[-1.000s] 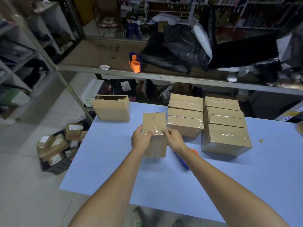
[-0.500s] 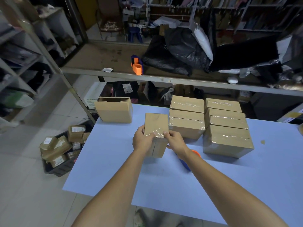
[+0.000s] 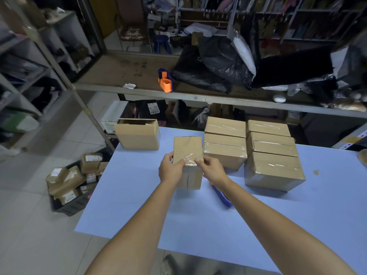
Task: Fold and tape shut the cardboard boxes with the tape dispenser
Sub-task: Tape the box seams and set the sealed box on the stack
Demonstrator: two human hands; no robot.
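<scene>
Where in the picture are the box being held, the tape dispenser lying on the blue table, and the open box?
Held box point(image 3: 187, 149), head view: its taped top face.
Tape dispenser on the table point(image 3: 224, 198), head view: its blue part.
Open box point(image 3: 139, 138), head view: its front wall.

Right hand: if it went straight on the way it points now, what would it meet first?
The box it holds: the right hand points left and away, thumb on the taped top. Beyond that box the left hand probably lies in line, though depth is unclear.
</scene>
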